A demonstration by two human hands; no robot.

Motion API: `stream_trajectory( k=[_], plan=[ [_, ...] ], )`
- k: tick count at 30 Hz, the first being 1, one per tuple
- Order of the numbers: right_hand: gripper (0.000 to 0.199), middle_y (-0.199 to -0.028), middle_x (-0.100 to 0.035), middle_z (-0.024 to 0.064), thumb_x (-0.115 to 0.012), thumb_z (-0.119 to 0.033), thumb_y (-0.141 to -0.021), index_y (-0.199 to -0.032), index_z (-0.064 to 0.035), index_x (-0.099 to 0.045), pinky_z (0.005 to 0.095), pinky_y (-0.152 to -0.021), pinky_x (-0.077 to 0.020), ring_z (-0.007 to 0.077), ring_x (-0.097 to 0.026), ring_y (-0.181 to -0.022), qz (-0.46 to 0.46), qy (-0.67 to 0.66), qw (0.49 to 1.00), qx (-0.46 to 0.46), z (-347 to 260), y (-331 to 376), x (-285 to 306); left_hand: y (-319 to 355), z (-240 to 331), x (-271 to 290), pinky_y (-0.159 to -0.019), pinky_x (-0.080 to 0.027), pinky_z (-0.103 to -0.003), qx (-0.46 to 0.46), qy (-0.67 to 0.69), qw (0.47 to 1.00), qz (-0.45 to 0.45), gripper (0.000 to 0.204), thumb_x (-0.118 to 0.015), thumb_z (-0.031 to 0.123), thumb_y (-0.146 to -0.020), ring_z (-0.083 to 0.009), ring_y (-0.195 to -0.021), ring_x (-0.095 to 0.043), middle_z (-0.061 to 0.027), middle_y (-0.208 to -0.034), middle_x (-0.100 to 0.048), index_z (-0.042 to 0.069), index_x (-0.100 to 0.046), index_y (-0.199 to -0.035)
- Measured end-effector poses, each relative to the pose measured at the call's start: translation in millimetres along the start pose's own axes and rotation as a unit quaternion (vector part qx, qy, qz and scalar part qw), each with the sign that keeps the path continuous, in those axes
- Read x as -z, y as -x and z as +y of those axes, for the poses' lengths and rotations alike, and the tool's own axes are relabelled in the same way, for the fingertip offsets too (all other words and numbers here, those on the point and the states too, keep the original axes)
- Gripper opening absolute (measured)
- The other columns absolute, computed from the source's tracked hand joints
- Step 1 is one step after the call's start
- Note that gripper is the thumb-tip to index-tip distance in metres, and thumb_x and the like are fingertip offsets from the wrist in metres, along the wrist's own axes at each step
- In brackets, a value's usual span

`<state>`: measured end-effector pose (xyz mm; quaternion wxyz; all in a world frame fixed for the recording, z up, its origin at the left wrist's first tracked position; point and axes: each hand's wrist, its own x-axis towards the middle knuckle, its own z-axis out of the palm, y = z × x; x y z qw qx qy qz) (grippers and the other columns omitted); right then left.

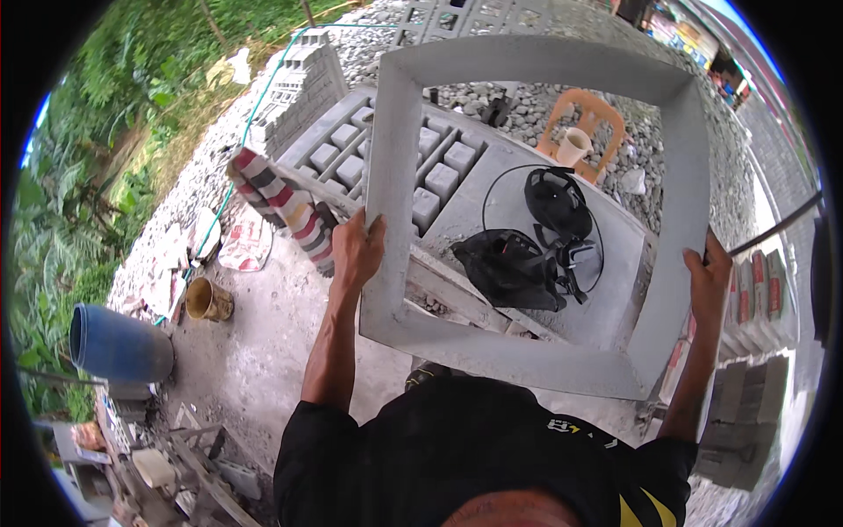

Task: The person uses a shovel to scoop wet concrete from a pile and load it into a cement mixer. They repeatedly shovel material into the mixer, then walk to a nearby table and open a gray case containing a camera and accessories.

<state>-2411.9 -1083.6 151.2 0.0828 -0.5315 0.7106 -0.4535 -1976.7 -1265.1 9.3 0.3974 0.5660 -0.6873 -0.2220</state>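
Note:
A large grey rectangular frame [544,60], with wide flat bars and an open middle, is held up in front of my body, slightly tilted. My left hand [358,248] is closed around its left bar. On the opposite bar, my right hand [709,270] grips the outer edge, its fingers partly hidden behind. Through the opening I see a black bag [509,268] with straps and a dark rounded item [559,202] lying on a grey slab [474,198]. Beside them, block-shaped pieces [426,209] sit in a gridded mould.
An orange plastic chair [606,123] with a beige bucket [574,146] stands beyond the slab. Striped cloth [290,206] hangs near my left arm. Leftward are a blue barrel [123,342] and a stained bucket [209,299]. Stacked bags [760,299] stand right; gravel and hollow blocks [299,88] lie behind.

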Motion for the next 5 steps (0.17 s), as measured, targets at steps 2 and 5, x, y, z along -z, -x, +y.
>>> stream_trajectory(
  k=[2, 5],
  plan=[
    [0.047, -0.105, -0.063, 0.0118, -0.053, 0.002, -0.079, -0.127, 0.0041, -0.052, 0.0238, -0.08, -0.0454, 0.0124, -0.058, -0.09, 0.023, 0.015, 0.996, 0.086, 1, 7, 20, 49, 21, 27, -0.063, -0.049, -0.041, -0.003, 0.0, 0.996, 0.093, 0.022, -0.058, 0.018, -0.087, -0.0394, -0.07, -0.064, -0.0236, -0.073, -0.063, 0.0, -0.062, -0.099],
    [0.057, -0.117, -0.06, 0.02, -0.054, 0.001, -0.08, -0.136, -0.0012, -0.043, 0.0338, -0.097, -0.0431, 0.0289, -0.06, -0.106, -0.042, -0.148, 0.969, 0.195, -15, 8, 31, 119, 32, 63, -0.061, -0.049, -0.041, -0.017, -0.007, 0.974, 0.224, 0.023, -0.062, 0.019, -0.086, -0.0365, -0.067, -0.065, -0.0215, -0.071, -0.064, 0.003, -0.063, -0.103]
  ],
)
